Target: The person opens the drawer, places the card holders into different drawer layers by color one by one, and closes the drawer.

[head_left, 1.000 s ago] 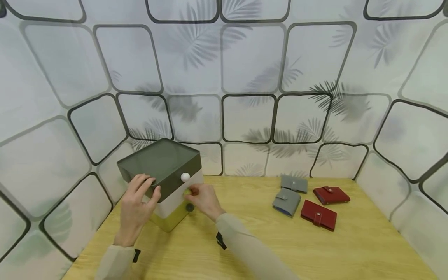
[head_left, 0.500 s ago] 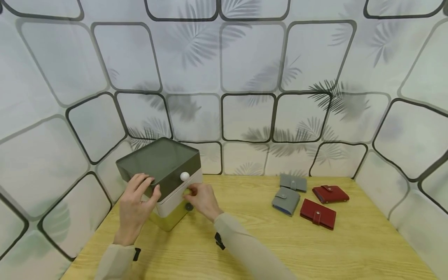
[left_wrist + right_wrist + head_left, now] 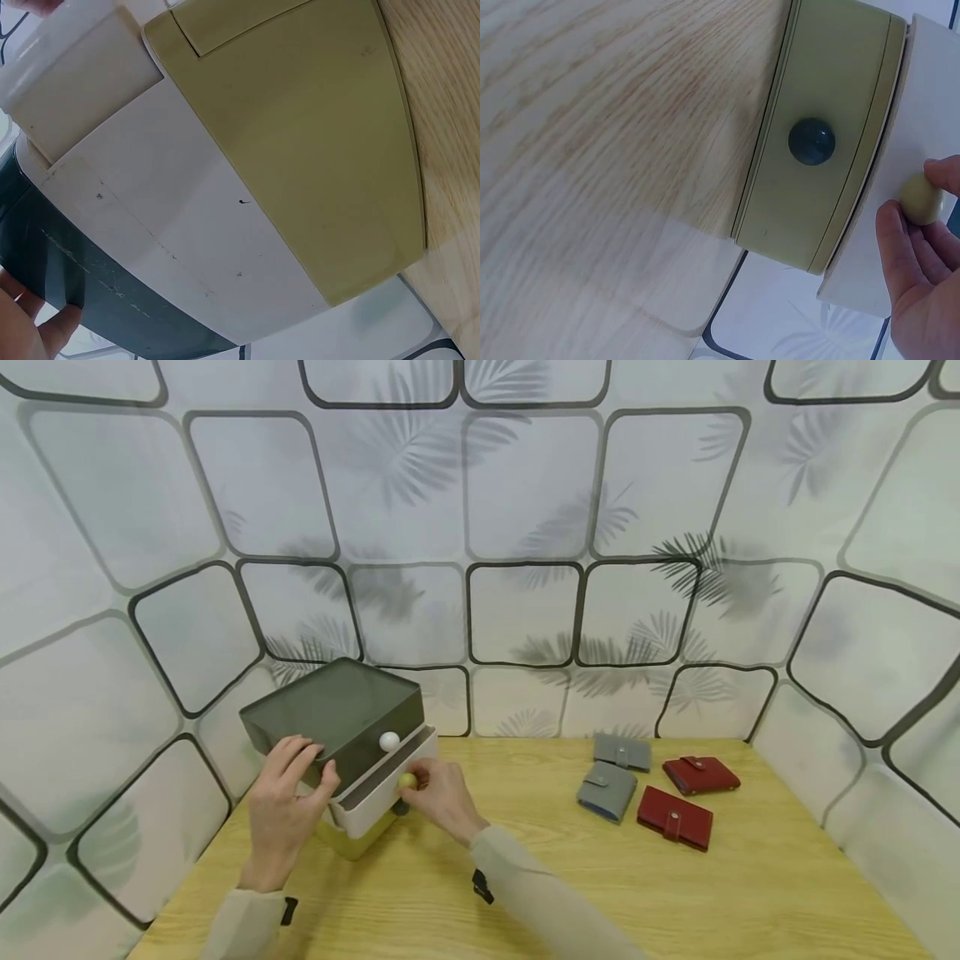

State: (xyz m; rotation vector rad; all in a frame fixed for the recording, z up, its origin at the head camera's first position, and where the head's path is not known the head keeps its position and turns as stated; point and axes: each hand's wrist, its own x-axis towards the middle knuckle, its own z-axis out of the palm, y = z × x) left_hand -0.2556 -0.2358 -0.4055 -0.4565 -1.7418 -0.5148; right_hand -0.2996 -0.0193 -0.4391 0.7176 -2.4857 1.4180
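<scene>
A small three-tier drawer box (image 3: 333, 702) stands on the wooden table, dark green on top, white in the middle, yellow-green at the bottom. Its white middle drawer (image 3: 390, 789) is partly pulled out; the slice of its inside visible from above looks dark. My right hand (image 3: 446, 797) pinches that drawer's round yellow-green knob (image 3: 921, 199) between thumb and fingers. With bent fingers over its near top edge and thumb against it, my left hand (image 3: 288, 810) holds the dark green tier (image 3: 45, 247). A white knob (image 3: 389, 742) marks the top drawer, a dark knob (image 3: 811, 141) the bottom one.
To the right on the table lie two grey wallets, one farther back (image 3: 622, 752) and one nearer (image 3: 607, 791). Beside them are two red wallets, one behind (image 3: 701, 774) and one in front (image 3: 675, 818). Patterned cloth walls (image 3: 525, 610) enclose the table's back and sides.
The white middle drawer has slid out toward the front right, with my right hand pinching its knob. My left hand keeps its place on the top tier. The wallets stay put.
</scene>
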